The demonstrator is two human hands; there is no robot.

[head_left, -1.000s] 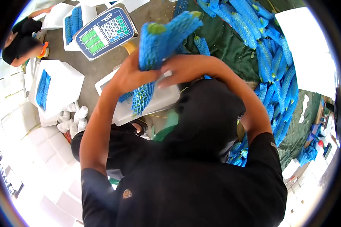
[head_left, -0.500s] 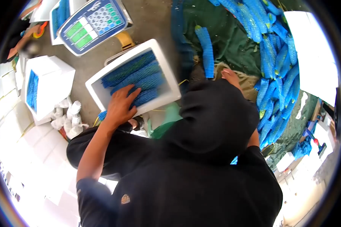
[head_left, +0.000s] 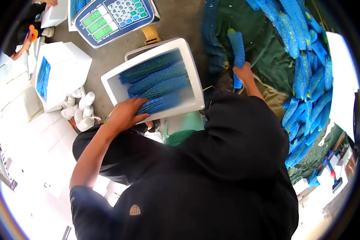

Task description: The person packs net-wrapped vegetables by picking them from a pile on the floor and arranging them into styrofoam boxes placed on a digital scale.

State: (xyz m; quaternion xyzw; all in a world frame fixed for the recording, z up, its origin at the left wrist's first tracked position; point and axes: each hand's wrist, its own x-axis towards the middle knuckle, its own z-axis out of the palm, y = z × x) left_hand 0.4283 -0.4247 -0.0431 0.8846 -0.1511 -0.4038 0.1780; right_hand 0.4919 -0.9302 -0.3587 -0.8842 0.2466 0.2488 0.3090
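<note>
My left hand (head_left: 126, 114) reaches over the near rim of a white foam box (head_left: 196, 86). Its fingers are spread, touching the nearest of several long green gourds in blue net sleeves (head_left: 160, 84) laid side by side inside; the undersides of the fingers are hidden. To the right of the box, my right hand (head_left: 244, 73) is closed round the lower part of a single netted gourd (head_left: 237, 46), which points away from me over the dark green sheet (head_left: 264, 56).
A scale display (head_left: 114, 20) stands behind the box. Several netted gourds (head_left: 308, 96) are heaped at right beside a white panel (head_left: 342, 76). Another foam box (head_left: 66, 66) and white bundles (head_left: 82, 110) are at left. Another person's hand (head_left: 27, 42) is by an orange tool (head_left: 33, 34).
My right hand has come out from beside my knee and taken hold of the single gourd. My left hand has drawn back towards the box's near rim. The camera view has shifted.
</note>
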